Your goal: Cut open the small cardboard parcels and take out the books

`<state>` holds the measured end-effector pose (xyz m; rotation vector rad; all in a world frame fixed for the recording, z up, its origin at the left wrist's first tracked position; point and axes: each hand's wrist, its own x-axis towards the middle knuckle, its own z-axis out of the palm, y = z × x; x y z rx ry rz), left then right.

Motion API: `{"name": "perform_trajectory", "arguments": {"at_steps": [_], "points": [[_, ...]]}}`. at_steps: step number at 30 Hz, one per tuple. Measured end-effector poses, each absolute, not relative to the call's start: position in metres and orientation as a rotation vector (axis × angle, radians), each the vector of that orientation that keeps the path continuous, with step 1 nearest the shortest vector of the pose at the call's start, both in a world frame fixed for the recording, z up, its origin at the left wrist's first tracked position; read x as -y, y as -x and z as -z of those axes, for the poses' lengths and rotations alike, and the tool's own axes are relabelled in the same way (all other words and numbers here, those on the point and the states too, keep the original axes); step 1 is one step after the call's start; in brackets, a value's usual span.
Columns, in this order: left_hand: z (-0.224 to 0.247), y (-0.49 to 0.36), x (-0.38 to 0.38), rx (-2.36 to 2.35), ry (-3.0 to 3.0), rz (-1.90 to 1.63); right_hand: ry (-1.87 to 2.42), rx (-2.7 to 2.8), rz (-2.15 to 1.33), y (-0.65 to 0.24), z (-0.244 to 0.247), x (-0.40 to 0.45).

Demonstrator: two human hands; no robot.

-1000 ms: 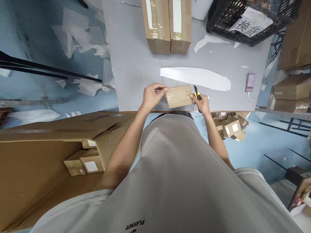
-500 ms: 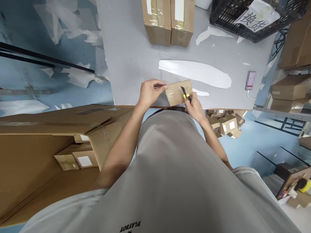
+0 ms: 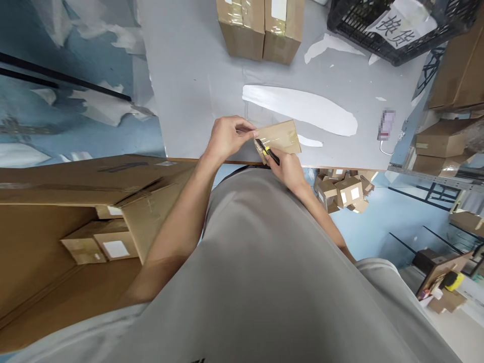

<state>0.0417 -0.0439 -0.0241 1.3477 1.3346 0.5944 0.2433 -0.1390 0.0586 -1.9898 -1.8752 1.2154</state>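
Note:
A small brown cardboard box (image 3: 282, 136) with clear tape lies near the front edge of the grey table (image 3: 189, 111). My left hand (image 3: 230, 135) pinches the box's left corner between thumb and fingers. In my right hand (image 3: 288, 169) is a black and yellow utility knife (image 3: 269, 152), gripped by its handle. The knife's tip is at the left end of the box, close to my left thumb. Whether the blade has gone into the tape cannot be made out.
Two taped cartons (image 3: 260, 35) stand at the back, beside a black plastic crate (image 3: 401, 30) with a paper label. White paper strips (image 3: 298, 108) lie behind the box. At lower left is a big open carton (image 3: 151, 201) with smaller boxes inside; boxes (image 3: 348, 191) are piled below the table's right side.
My right hand has brought the knife leftward, from over the box's right part to its left end. My left hand still grips the left corner. The view has shifted slightly.

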Motion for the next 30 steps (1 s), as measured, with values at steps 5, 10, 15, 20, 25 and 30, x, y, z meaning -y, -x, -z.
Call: {"name": "perform_trajectory", "arguments": {"at_steps": [5,10,15,20,25,30], "points": [[0.03,-0.041,0.045,-1.331,-1.311,-0.6,2.022,1.881,-1.194,-0.233,-0.06,0.137],[0.034,-0.041,0.046,-1.335,-1.288,-0.612,2.068,1.896,-1.174,-0.227,-0.061,0.137],[0.035,-0.042,0.047,-1.336,-1.272,-0.617,2.074,1.884,-1.168,-0.226,-0.063,0.14],[0.038,-0.043,0.047,-1.336,-1.255,-0.631,2.08,1.905,-1.149,-0.224,-0.057,0.141],[0.038,-0.045,0.048,-1.37,-1.278,-0.64,2.177,1.939,-1.129,-0.212,-0.054,0.134],[0.024,-0.048,0.053,-1.464,-1.354,-0.59,2.395,2.094,-1.176,-0.197,-0.086,0.131]]}}
